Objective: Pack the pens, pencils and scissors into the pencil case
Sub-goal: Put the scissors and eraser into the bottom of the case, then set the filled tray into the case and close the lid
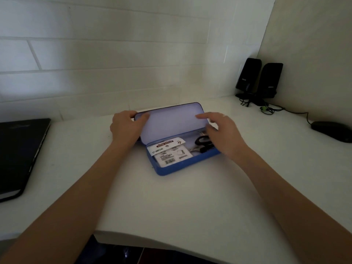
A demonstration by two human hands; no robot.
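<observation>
Pencil case [187, 165] lid [171, 121] gripped by left hand [126, 126]; scissors [202, 144] inside.

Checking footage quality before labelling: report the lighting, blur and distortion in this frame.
Head view: dim, uneven light, the wall shadowy toward the left; the right hand is motion-blurred, its fingertips smeared over the pencil case; the left hand on the lid looks sharper; wide-angle distortion bows the desk edge and tile lines; the sticky-note label stays partly legible.

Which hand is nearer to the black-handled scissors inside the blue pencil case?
Right. The right hand hovers directly over the scissors, partly hiding their handles. The left hand grips the far left corner of the raised lid, at the opposite end of the pencil case.
</observation>
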